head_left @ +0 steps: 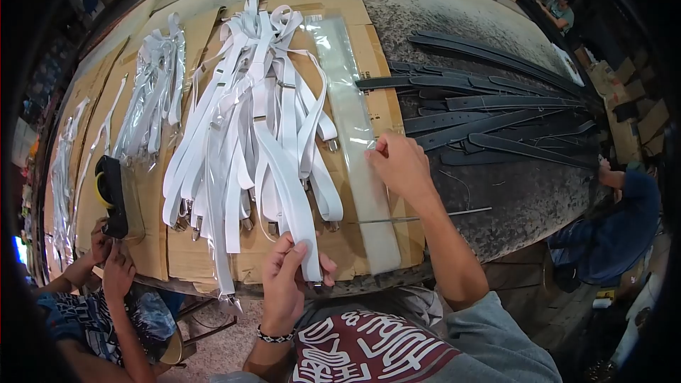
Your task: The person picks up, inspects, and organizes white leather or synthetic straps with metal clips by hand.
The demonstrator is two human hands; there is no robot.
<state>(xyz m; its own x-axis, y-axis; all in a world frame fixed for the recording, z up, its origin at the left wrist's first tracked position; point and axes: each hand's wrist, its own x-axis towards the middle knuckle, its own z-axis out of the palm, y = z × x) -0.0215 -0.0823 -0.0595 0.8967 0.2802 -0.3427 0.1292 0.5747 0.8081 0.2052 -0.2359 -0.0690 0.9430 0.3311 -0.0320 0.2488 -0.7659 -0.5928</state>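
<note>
A large bundle of white elastic straps with metal clips (259,110) lies on the cardboard in front of me. Near the table's front edge my left hand (287,269) is closed around the lower end of one white strap (287,188). To the right of the bundle is a long stack of clear plastic sleeves (355,135). My right hand (399,163) is over the right edge of this stack, its fingers pinched together; whether they grip a sleeve is too small to tell. A thin metal rod (454,213) lies across the stack's lower part, below my right wrist.
Black leather-like straps (496,103) are piled on the right. Plastic-wrapped white straps (152,92) lie further left. A co-worker's hands (113,262) are beside a black tape dispenser (110,195) at the left. Another person (610,213) sits at the right edge.
</note>
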